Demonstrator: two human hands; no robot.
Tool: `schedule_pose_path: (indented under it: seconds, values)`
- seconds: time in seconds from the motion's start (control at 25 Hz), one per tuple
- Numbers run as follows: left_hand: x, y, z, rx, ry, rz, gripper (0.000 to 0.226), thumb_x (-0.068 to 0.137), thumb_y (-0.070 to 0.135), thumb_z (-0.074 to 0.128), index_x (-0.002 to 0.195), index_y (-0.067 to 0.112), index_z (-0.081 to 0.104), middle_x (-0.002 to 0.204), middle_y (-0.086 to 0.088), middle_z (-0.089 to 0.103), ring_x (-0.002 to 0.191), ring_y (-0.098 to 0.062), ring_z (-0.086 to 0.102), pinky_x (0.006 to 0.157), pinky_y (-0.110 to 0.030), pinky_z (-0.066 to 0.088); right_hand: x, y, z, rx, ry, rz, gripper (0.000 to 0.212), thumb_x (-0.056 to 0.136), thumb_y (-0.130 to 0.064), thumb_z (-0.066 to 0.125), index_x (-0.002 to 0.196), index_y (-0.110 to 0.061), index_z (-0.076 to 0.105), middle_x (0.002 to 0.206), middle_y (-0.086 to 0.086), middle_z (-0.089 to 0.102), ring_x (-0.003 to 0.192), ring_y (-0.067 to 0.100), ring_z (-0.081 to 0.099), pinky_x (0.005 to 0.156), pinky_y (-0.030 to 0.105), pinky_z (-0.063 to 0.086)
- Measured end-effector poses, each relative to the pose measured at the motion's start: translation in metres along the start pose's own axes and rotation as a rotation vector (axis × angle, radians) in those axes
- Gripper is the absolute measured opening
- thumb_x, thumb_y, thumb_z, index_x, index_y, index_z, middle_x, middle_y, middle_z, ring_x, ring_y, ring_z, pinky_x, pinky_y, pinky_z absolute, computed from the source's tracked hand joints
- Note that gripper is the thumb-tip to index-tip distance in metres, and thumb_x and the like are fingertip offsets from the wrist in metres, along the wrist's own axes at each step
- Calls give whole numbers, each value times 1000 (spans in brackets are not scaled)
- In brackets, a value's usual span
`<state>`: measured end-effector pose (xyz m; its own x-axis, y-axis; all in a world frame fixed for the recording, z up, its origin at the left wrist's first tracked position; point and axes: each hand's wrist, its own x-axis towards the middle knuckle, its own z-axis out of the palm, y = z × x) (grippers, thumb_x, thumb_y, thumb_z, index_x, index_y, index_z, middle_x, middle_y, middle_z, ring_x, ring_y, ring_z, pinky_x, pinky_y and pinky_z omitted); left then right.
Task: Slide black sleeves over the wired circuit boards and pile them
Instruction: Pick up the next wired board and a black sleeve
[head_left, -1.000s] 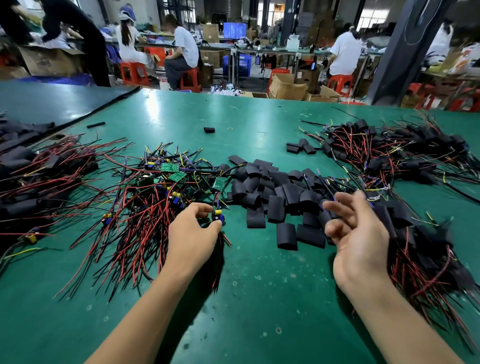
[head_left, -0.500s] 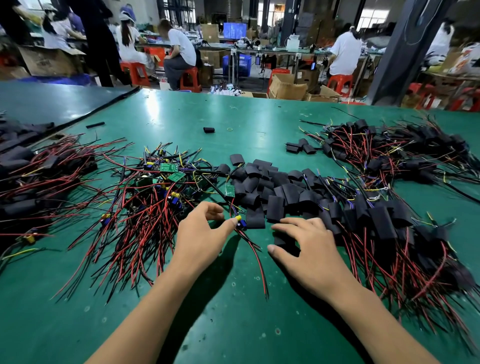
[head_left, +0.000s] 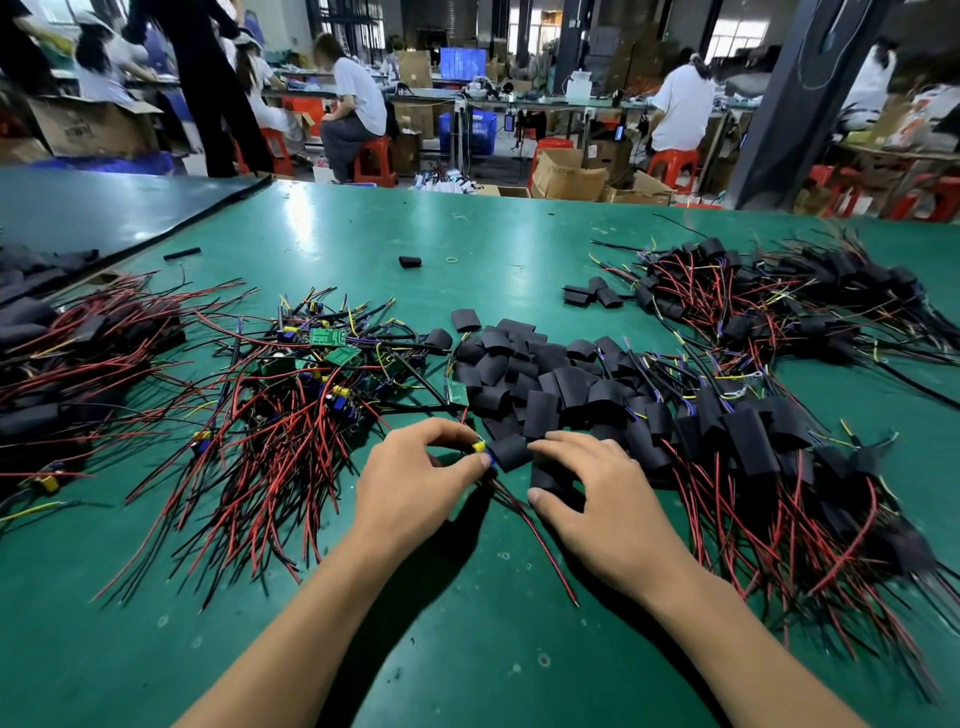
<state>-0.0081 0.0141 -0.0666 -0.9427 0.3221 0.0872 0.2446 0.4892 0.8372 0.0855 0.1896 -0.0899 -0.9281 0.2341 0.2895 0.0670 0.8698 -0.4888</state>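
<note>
Head view, only one cam so here goes. Green counter (head_left: 519, 649) is loaded w/ stuff. Progress-wise I'd call it roughly halfway, maybe a bit more: big heap of sleeved boards (head_left: 779, 457) toward the right edge, another finished heap (head_left: 769, 296) near the far right corner, and what looks like more done ones (head_left: 78, 364) at the left edge. Still left: a tangle of bare circuit boards (head_left: 311, 374) w/ red/black wires left of center, plus a stock of empty black sleeves (head_left: 540, 374) mid-counter, so plenty to go.

Left hand (head_left: 410, 483) has thumb + index pinched shut on one wired board (head_left: 480, 449), only its yellow/blue parts poke out, wires trailing back toward the near edge. Right hand (head_left: 597, 493) is over the near side of the sleeve pile, fingers (head_left: 561, 444) curled and partly closed around a black sleeve (head_left: 511, 451) that sits touching the board's tip. Can't tell 100% if it's actually gripped or just being nudged. Looks to me like the sleeve is abt to go on, not on yet.
</note>
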Motion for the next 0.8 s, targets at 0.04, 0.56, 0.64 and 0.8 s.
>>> schedule_pose_path:
  seconds: [0.04, 0.56, 0.64, 0.8]
  values:
    - [-1, 1, 0, -111, -3, -14, 9, 79, 28, 81, 87, 28, 76, 78, 3, 75, 68, -21, 64, 73, -36, 54, 0, 1, 0, 16, 8, -6, 46, 85, -29, 72, 130, -28, 63, 140, -7, 56, 128, 14, 47, 112, 38, 35]
    - [-8, 6, 6, -725, -45, 39, 17, 85, -9, 68, 93, 0, 56, 87, -12, 67, 86, -35, 74, 84, -53, 58, -1, -5, 4, 200, 14, -27, 36, 84, -44, 72, 111, -20, 72, 118, -9, 46, 105, -6, 46, 94, -1, 28]
    - [-10, 10, 7, -790, -66, 71, 21, 82, -9, 70, 95, -1, 55, 87, -12, 69, 86, -36, 74, 80, -46, 59, -1, -4, 3, 186, 19, -19, 36, 84, -40, 75, 112, -18, 72, 116, -8, 46, 102, -5, 45, 95, 5, 31]
    - [-11, 19, 0, -1113, -177, -80, 49, 68, -2, 76, 108, 6, 48, 87, -12, 72, 82, -31, 74, 71, -34, 60, -1, -4, 2, 182, 31, -24, 24, 86, -24, 76, 108, -15, 74, 115, -4, 47, 99, -5, 44, 91, -4, 25]
